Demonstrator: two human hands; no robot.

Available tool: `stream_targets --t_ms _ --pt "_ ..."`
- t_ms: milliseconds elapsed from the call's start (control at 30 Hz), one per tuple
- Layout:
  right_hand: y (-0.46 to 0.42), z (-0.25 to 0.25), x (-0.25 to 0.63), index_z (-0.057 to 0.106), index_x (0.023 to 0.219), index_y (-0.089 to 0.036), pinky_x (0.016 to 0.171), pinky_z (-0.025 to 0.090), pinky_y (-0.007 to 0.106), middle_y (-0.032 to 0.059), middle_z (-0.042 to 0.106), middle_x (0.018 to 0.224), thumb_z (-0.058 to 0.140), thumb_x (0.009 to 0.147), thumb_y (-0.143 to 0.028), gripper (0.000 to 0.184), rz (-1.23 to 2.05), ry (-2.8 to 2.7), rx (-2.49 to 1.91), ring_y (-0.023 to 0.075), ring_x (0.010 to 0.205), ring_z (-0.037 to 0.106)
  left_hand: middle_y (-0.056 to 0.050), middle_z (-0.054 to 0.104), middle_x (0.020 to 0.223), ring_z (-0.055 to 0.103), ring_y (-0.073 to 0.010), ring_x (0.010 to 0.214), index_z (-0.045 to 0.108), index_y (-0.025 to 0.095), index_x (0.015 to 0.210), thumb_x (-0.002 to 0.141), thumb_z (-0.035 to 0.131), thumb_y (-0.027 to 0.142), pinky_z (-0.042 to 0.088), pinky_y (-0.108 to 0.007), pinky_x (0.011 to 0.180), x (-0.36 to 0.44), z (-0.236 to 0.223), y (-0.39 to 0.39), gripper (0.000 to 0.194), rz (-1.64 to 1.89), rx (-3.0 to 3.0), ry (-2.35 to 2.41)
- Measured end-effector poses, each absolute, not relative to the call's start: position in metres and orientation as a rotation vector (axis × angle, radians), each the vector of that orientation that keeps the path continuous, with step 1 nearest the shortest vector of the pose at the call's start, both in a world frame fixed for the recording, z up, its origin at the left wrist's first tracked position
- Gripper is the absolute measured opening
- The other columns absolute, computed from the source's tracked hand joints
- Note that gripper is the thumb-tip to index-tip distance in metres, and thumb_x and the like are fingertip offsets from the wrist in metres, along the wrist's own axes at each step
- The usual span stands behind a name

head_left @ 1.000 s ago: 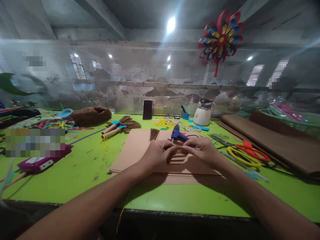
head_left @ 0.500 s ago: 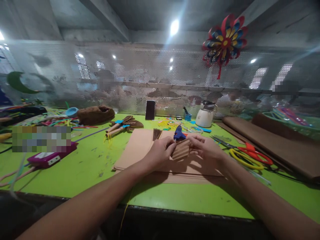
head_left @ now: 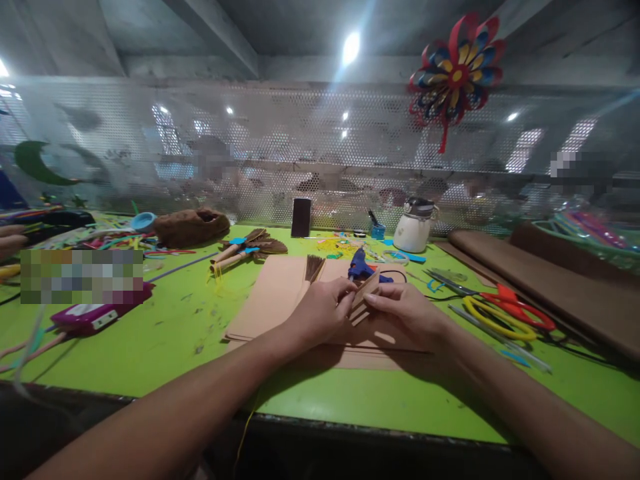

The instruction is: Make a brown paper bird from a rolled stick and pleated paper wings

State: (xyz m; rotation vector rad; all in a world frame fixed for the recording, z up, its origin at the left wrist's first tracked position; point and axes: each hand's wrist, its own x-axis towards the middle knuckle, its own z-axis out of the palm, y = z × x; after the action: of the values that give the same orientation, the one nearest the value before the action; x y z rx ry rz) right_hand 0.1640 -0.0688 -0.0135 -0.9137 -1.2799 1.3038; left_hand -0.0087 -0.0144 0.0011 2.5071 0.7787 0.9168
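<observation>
In front of me both hands pinch a small brown paper piece point(head_left: 368, 285) with striped or pleated lines. My left hand point(head_left: 323, 307) has its fingers closed on the near left side. On the opposite side, the thumb and fingers of my right hand point(head_left: 413, 308) grip it. Below them lies a stack of light brown paper sheets point(head_left: 265, 290). A fringed dark brown paper bundle point(head_left: 314, 268) rests on the stack, just beyond my left hand and partly hidden by it. Behind the held piece is a blue glue gun point(head_left: 359, 263).
Scissors with red handles point(head_left: 520, 308) and a yellow ring-shaped item point(head_left: 500, 319) lie right. Rolled brown paper point(head_left: 550, 287) is farther right. At left are a purple power strip point(head_left: 95, 315) and wrapped paper stems point(head_left: 233, 257). A white jug point(head_left: 413, 230) stands behind. Another person's hand point(head_left: 11, 241) shows far left.
The brown paper piece has turned from showing its striped face to a steeper, more edge-on tilt. My right hand's fingers have shifted their grip on it. The view has moved slightly.
</observation>
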Motion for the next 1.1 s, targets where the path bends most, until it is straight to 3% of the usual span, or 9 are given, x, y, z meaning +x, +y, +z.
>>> stream_targets --t_ms 200,533,867,1100 --pt "-0.0696 -0.0124 0.1623 0.069 0.081 -0.013 0.075 0.047 0.035 0.0066 0.069 0.076 0.071 0.071 -0.032 0.021 1.300 -1.253 -0.905 0.0187 0.075 0.063 -0.004 0.070 0.085 0.062 -0.0142 0.072 0.067 0.016 0.093 0.082 0.043 0.019 0.045 -0.023 0.065 -0.0085 0.0030 -0.0136 0.026 0.918 2.428 0.781" --pt "-0.0691 -0.0118 0.1586 0.071 0.079 -0.012 0.071 0.049 0.034 0.0072 0.070 0.073 0.073 0.067 -0.033 0.024 1.340 -1.174 -0.930 0.0180 0.069 0.064 -0.002 0.069 0.097 0.063 -0.0145 0.082 0.064 0.021 0.105 0.082 0.042 0.015 0.046 -0.023 0.074 -0.0084 0.0049 -0.0206 0.033 0.918 2.473 0.672" --pt "-0.0700 -0.0124 0.1554 0.070 0.074 -0.012 0.053 0.045 0.024 0.0062 0.069 0.068 0.072 0.068 -0.036 0.026 1.361 -1.107 -0.976 0.0122 0.055 0.059 -0.003 0.071 0.084 0.063 -0.0149 0.070 0.066 0.019 0.098 0.082 0.047 0.020 0.046 -0.024 0.062 -0.0074 -0.0003 -0.0177 0.025 0.989 2.511 0.824" --pt "-0.0672 -0.0158 0.1587 0.071 0.079 -0.011 0.052 0.047 0.023 0.0083 0.070 0.072 0.067 0.073 -0.039 0.029 1.369 -1.172 -0.959 0.0123 0.056 0.061 -0.002 0.071 0.088 0.061 -0.0130 0.064 0.062 0.025 0.110 0.084 0.044 0.020 0.046 -0.024 0.062 -0.0084 0.0016 -0.0211 0.032 0.959 2.591 0.772"
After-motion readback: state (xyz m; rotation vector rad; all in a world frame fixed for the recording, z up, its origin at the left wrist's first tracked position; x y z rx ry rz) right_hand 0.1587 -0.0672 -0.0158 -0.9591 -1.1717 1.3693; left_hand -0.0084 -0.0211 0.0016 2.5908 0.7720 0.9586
